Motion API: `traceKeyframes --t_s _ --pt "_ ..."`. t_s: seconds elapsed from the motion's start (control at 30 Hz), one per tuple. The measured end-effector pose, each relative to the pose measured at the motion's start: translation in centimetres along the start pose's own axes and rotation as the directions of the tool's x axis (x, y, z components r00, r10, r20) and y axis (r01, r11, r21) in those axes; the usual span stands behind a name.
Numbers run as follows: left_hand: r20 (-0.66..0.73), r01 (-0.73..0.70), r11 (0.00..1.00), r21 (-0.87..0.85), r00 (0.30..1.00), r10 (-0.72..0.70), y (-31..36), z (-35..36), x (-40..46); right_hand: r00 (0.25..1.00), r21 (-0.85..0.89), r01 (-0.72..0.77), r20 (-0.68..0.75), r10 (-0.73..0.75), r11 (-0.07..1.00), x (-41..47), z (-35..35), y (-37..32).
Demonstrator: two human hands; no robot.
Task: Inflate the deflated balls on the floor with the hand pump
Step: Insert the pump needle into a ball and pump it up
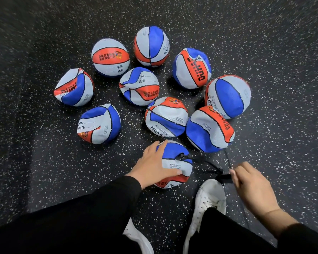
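Note:
Several red, white and blue balls lie in a cluster on the floor, most of them crumpled and dented. My left hand (152, 165) rests on the nearest ball (178, 165), fingers laid straight over its left side and thumb against its near side. A black needle fitting (182, 156) sits in this ball's top, and a thin black hose (207, 165) runs from it to the hand pump. My right hand (251, 187) grips the pump's black handle (223, 177) with curled fingers. The pump body is mostly hidden behind my white shoe (209, 197).
The floor is dark speckled rubber (44, 162). Two rounder balls (110, 57) (151, 46) lie at the far side of the cluster. A dented ball (209, 129) sits just beyond the pump. My other shoe (136, 239) shows under my left sleeve.

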State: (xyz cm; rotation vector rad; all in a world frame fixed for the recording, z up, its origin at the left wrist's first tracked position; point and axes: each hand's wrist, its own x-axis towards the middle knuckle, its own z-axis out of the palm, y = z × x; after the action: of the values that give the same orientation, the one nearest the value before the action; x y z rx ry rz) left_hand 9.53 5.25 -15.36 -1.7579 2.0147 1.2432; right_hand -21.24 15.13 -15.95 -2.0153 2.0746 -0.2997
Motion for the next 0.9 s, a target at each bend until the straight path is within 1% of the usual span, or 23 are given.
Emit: traceKeyframes --t_s 0.07,0.13,0.23,0.27,0.33,0.37,0.4,0.43,0.5,0.57,0.67,0.77,0.83,0.87,0.9 --pt "0.027 -0.026 0.999 0.028 0.999 0.025 -0.2 -0.4 -0.2 1.000 0.036 -0.007 -0.022 0.008 0.999 -0.2 -1.2 -0.2" --pt "0.018 -0.042 0.994 0.105 0.999 0.040 -0.5 -0.7 -0.2 0.997 0.081 -0.027 -0.072 0.032 0.996 0.0 -3.6 -1.0" --pt "-0.024 -0.003 0.976 0.219 1.000 0.009 -0.4 -0.5 -0.1 0.987 0.097 -0.056 -0.145 0.069 0.994 1.6 -8.4 -2.9" --pt "-0.037 0.003 0.972 0.237 0.999 0.006 -0.2 -0.2 -0.1 0.990 0.093 -0.058 -0.125 0.070 0.994 2.2 -9.8 -3.7" --pt "-0.080 -0.007 0.960 0.279 0.996 0.030 0.1 0.2 -0.1 0.992 0.028 -0.126 0.034 0.125 0.992 3.4 -11.1 -4.3" --pt "-0.107 -0.023 0.953 0.303 0.993 0.058 0.2 0.3 0.0 0.982 -0.047 -0.158 0.099 0.162 0.986 3.9 -10.9 -4.1" --pt "-0.128 -0.046 0.946 0.320 0.988 0.091 0.3 0.4 0.1 0.978 -0.112 -0.159 0.117 0.172 0.981 4.4 -10.6 -3.9" --pt "-0.132 -0.072 0.945 0.319 0.984 0.120 0.3 0.5 0.3 0.986 -0.149 -0.120 0.099 0.135 0.982 4.7 -9.8 -3.5" --pt "-0.092 -0.126 0.958 0.258 0.984 0.154 0.2 0.5 0.3 0.996 -0.146 -0.031 0.073 0.042 0.989 4.9 -7.4 -2.7" --pt "-0.075 -0.154 0.967 0.202 0.982 0.172 0.2 0.4 0.2 0.996 -0.109 -0.023 0.082 0.032 0.994 4.3 -4.8 -2.4" --pt "-0.087 -0.167 0.969 0.184 0.979 0.185 0.2 0.4 0.0 0.997 -0.108 -0.005 0.082 0.014 0.994 2.5 -2.0 -2.4" --pt "-0.095 -0.158 0.974 0.163 0.980 0.175 0.0 0.3 0.2 0.992 -0.116 -0.023 0.124 0.038 0.993 1.5 -0.6 -2.2" --pt "-0.071 -0.155 0.977 0.148 0.983 0.167 0.0 0.1 0.5 0.990 -0.165 0.003 0.143 0.021 0.986 1.2 -0.1 -2.2" --pt "-0.070 -0.154 0.978 0.140 0.984 0.165 0.0 0.1 0.5 0.990 -0.162 -0.010 0.140 0.033 0.987 1.2 -0.3 -2.1" --pt "-0.075 -0.149 0.980 0.136 0.984 0.160 -0.1 0.1 0.5 0.988 -0.141 -0.056 0.137 0.075 0.988 1.5 -0.7 -1.7"
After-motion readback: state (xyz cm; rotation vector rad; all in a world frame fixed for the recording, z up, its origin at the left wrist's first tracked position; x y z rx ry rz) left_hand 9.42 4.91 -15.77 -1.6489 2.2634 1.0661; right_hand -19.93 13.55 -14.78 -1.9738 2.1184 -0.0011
